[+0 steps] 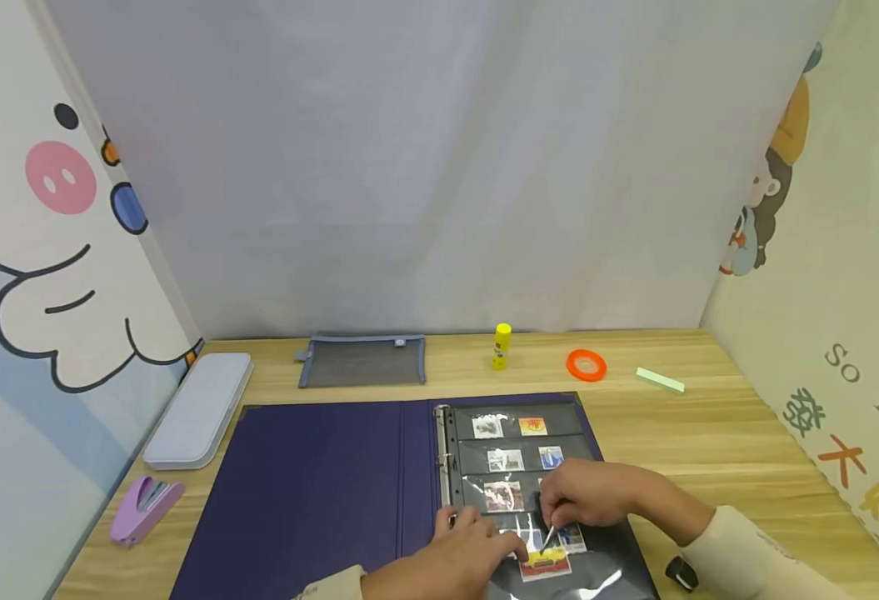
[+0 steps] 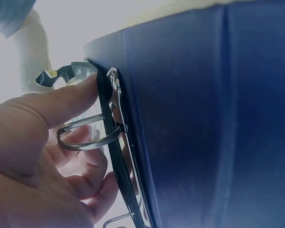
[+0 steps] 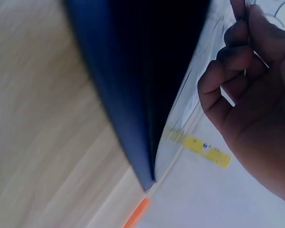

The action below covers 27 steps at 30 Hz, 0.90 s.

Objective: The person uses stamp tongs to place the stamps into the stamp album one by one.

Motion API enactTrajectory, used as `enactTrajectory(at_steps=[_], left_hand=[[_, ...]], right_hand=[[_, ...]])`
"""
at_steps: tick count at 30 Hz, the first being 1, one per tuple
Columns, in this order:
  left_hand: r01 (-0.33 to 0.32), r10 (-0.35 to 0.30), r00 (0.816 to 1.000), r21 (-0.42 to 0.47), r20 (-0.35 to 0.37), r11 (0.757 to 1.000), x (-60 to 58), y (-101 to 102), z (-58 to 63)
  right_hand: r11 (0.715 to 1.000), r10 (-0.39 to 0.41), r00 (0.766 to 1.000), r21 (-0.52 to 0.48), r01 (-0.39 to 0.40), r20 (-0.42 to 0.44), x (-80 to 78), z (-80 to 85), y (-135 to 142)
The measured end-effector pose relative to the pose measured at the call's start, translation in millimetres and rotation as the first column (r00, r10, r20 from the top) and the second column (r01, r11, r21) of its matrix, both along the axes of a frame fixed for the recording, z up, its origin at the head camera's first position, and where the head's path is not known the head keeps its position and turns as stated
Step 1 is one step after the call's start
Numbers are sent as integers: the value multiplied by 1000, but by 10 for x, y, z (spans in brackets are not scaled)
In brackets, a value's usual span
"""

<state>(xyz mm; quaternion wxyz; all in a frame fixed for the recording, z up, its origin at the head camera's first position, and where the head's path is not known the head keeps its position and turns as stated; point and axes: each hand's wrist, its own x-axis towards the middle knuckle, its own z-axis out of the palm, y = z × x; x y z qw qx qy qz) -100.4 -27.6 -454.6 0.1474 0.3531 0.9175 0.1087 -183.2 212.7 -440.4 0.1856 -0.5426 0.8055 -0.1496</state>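
Note:
A dark blue ring-binder stamp album [image 1: 312,475] lies spread on the table, with a black page of clear pockets [image 1: 600,571] on its right side. Several small stamps sit in the pocket rows. My right hand [image 1: 589,493] pinches slim tweezers [image 1: 549,537], their tip over a red-and-yellow stamp [image 1: 546,568] in a lower row. My left hand [image 1: 463,554] rests on the page with fingers spread, one fingertip at that stamp's left edge. The thumb is beside the metal rings [image 2: 88,142] in the left wrist view.
Behind the album are a mesh zip pouch [image 1: 364,362], a yellow glue stick [image 1: 501,348], an orange tape roll [image 1: 586,365] and a pale green bar [image 1: 660,381]. A white case [image 1: 199,412] and purple stapler [image 1: 145,510] lie left. A small black object [image 1: 681,573] is by the right forearm.

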Motion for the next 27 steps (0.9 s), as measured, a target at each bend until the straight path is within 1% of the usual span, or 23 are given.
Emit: enactTrajectory(at_steps=[3,5,9,12,19,24,25,27], left_hand=[[12,-12,1000,8,-7,1000,-6,-12,-9],[17,-17,1000,16,-8,1000,-4,-18,-10],[34,-32,998,30,-50,999,9,-27,-15],[39,-36,996,34,-82,999,18,-29,-22],[33,-32,998,28,-54,999,11,-31,-7],[46,-45,997,19,-62,999,14,-30,-2],[45,-44,997,15,-64,999,15,-29,-1],[43,-43,997,6,-65,999,16,-24,3]], right_hand=[[999,46,999,29,-45,-22,37,5,-64],[997,61,998,53,-60,-26,59,7,-90],[994,81,996,83,-77,-43,92,9,-111],[992,96,994,82,-91,-61,108,6,-112],[987,158,980,46,-154,-119,124,-11,-104],[986,168,983,31,-166,-79,132,-24,-101],[987,161,985,35,-159,-64,132,-24,-93],[992,120,992,44,-119,-27,125,-13,-62]])
